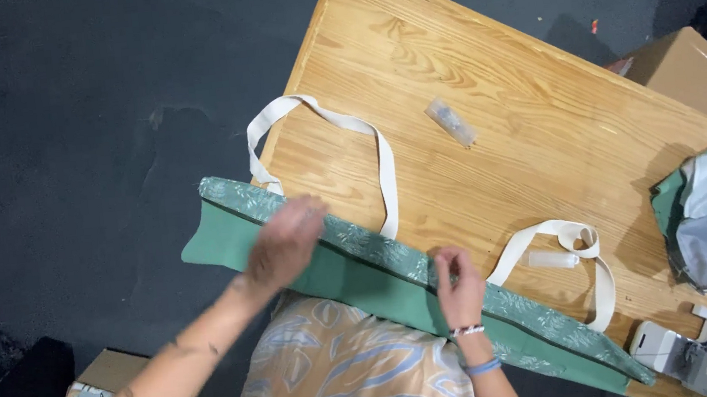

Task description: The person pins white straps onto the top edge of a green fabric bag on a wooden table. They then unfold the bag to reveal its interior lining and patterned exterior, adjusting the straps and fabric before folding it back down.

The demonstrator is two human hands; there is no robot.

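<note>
My right fingers (451, 269) pinch the bag's (379, 279) patterned top edge; my left hand (284, 242), blurred, lies flat and open on that edge farther along. The bag hangs over the tabletop's (489, 158) near edge — half on wood, half over my lap. I judge it could slide off if my pinch slackens, its green body pulling it down. Two cream straps (385, 169) loop beyond the bag and could snag. A small clear packet (450, 122) lies farther out; bare wood beyond the bag leaves room.
</note>
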